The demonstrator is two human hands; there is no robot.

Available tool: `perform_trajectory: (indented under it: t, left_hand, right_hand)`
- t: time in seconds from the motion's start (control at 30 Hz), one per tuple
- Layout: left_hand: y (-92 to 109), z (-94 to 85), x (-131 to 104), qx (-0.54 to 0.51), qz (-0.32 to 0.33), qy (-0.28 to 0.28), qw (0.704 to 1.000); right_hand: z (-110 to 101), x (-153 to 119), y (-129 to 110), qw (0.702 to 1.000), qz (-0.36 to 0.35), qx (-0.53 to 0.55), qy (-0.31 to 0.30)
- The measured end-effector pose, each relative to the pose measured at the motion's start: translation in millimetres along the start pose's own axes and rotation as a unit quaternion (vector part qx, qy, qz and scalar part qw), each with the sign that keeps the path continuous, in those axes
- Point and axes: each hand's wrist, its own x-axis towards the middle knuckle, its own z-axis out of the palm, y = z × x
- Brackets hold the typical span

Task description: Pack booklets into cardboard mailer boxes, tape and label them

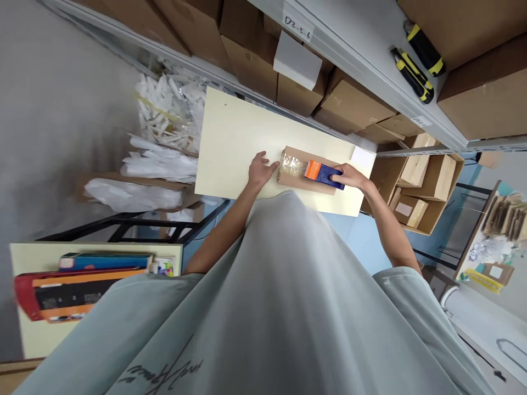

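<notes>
Our right hand grips the blue box near one end, thumb on top; our left hand holds nothing, with its fingers spread just beside the brown cardboard, and we cannot tell if a fingertip touches it. To do this well, we should hold the box firmly but not squash it; we should keep it in line with the cardboard and move it slowly; our free hand could press the cardboard so it does not slide. The box is over the right part of the cardboard, on the pale yellow table; it is long and thin, dark blue with a bright orange end; that end points at the shiny clear plastic on the cardboard.
</notes>
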Motion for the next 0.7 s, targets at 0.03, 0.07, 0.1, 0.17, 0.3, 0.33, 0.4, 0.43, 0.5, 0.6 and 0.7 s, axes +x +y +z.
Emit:
perform_trajectory:
  t: [0.03,0.07,0.1,0.17,0.3,0.33,0.4,0.43,0.5,0.6,0.7]
  left_hand:
    - [3,-1.4,-5,0.019,0.024,-0.001,1.000]
    - [7,-1.7,-11,0.029,0.047,-0.010,0.998]
    - [11,-0.4,-17,0.033,0.070,-0.021,0.997]
    - [18,6.3,-29,0.038,0.091,-0.027,0.995]
    - [24,23.7,-40,0.019,0.067,0.002,0.998]
    - [24,26.6,-40,0.010,0.062,0.004,0.998]
    - [24,30.3,-40,0.004,0.057,0.009,0.998]
    - [23,31.5,-40,0.007,0.055,0.013,0.998]
    - [23,33.7,-41,0.024,0.047,0.026,0.998]
    - [24,37.8,-42,0.060,0.049,0.050,0.996]
    - [26,42.7,-44,0.077,0.058,0.062,0.993]
  right_hand:
    - [0,0,2,1.000,-0.002,0.000,-0.001]
    - [0,0,3,1.000,-0.006,0.001,-0.003]
    - [0,1,6,1.000,-0.011,0.005,-0.008]
    - [-1,2,10,1.000,-0.022,0.013,-0.017]
    - [-4,5,19,0.998,-0.050,0.008,-0.032]
    - [-4,6,21,0.998,-0.055,0.004,-0.037]
    - [-4,9,24,0.997,-0.062,0.000,-0.046]
    - [-3,11,26,0.997,-0.064,-0.001,-0.046]
    - [-2,16,31,0.996,-0.072,-0.004,-0.043]
    - [-10,21,49,0.994,-0.099,-0.015,-0.044]
    - [-37,9,92,0.991,-0.117,-0.021,-0.065]
